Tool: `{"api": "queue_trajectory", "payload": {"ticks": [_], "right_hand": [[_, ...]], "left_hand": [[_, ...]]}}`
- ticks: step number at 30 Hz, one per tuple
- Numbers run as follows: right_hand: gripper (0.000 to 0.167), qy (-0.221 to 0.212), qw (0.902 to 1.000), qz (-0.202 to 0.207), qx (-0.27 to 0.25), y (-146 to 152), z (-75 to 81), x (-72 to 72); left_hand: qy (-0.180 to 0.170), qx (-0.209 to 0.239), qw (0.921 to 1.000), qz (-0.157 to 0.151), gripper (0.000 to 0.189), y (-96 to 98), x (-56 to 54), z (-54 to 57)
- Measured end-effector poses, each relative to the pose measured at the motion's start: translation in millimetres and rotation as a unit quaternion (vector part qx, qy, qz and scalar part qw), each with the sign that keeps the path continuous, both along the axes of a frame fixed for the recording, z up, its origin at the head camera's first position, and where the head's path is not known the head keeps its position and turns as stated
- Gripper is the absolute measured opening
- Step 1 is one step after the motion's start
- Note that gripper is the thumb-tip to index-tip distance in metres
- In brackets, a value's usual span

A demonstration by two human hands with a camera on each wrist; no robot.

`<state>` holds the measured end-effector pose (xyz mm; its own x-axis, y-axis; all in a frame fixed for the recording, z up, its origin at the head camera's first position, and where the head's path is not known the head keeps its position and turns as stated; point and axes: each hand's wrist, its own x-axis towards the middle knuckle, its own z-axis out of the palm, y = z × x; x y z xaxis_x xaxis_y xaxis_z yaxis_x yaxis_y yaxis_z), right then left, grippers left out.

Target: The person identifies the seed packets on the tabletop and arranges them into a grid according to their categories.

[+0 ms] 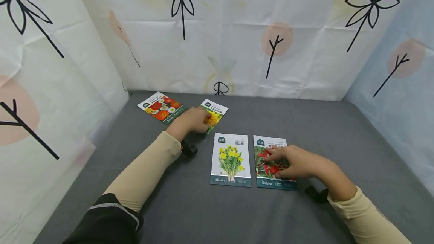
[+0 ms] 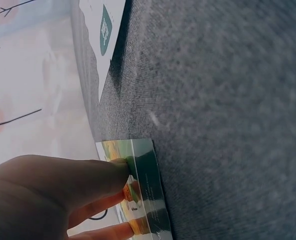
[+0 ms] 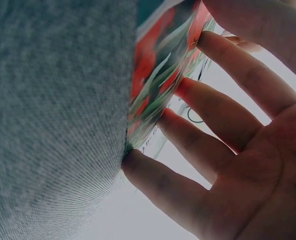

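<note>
In the head view, four fingertips' worth of contact aside, my left hand (image 1: pixel 193 119) rests on a seed packet with a yellow flower (image 1: pixel 213 110) toward the back; its thumb and fingers touch the packet's front face in the left wrist view. My right hand (image 1: pixel 301 163) lies over a seed packet with red flowers (image 1: pixel 262 161) at the front right. Its fingers (image 3: pixel 233 65) are spread and nearly straight, with the tips on the packet's face. Between the hands lies a dandelion seed packet (image 1: pixel 231 161), upright to my view and untouched.
Another seed packet with red and white flowers (image 1: pixel 162 106) lies at the back left, beside the left hand. Grey cloth (image 1: pixel 190 210) covers the table. White printed curtains (image 1: pixel 237 63) stand along the back and both sides. Black straps show under both wrists.
</note>
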<state>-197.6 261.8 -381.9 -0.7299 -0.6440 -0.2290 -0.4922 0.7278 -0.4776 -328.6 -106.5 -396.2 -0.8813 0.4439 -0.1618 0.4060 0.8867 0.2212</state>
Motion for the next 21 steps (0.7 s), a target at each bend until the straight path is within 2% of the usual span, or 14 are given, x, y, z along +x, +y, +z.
{"api": "queue_trajectory", "payload": {"ticks": [8, 21], "right_hand": [[0.046, 0.002, 1.0000, 0.001, 0.003, -0.6, 3.5, -0.1], [0.045, 0.000, 1.0000, -0.004, 0.008, -0.9, 1.6, 0.1]], "left_hand": [[-0.006, 0.001, 1.0000, 0.007, 0.057, 3.4, 1.0, 4.5], [-0.009, -0.005, 0.9998, 0.017, 0.057, 10.1, -2.9, 4.4]]}}
